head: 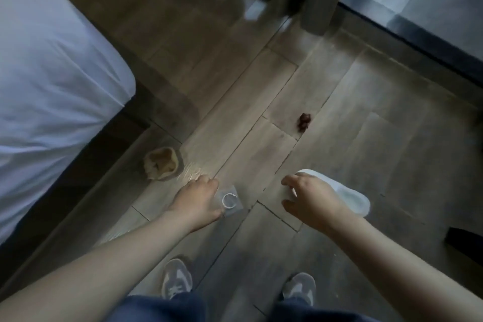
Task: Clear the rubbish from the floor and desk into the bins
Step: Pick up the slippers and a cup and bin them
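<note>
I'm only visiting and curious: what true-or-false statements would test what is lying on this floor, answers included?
1. A white slipper lies on the floor by the right hand. True.
2. The crumpled brown wrapper lies on the bed. False: it is on the floor beside the bed.
3. The left hand is at a clear packet with a white ring in it. True.
4. The right hand holds the small dark scrap. False: the scrap lies on the floor, apart from both hands.
</note>
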Demonstrator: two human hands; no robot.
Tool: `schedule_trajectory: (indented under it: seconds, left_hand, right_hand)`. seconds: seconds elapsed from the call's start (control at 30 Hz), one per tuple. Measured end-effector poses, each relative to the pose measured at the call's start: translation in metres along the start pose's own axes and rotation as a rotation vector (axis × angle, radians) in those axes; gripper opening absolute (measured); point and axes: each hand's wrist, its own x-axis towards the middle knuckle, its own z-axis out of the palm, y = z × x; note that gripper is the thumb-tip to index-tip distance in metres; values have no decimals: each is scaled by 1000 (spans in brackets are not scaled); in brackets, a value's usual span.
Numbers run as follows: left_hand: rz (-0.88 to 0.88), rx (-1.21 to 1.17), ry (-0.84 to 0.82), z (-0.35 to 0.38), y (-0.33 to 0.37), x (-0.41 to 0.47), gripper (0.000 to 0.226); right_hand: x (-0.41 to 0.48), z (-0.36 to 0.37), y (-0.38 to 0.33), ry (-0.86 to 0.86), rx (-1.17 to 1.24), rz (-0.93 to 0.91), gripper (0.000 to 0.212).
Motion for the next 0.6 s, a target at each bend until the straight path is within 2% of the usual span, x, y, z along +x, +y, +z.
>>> schedule_trajectory:
  seconds: [0.2,0.33,0.47,0.6]
  left_hand:
    - [58,-17,20,101,-53,91,68]
    - [115,-54,117,156,-76,142,76]
    - [152,-80,233,182,-83,166,74]
    - [133,29,207,185,-75,166,88]
  right_hand:
    - [93,106,22,-11,-194,-150,41]
    - [138,165,37,-22,-284,-227,43]
    - [154,183,44,9,-306,-258,50]
    - [142,175,43,16,-278,-235,54]
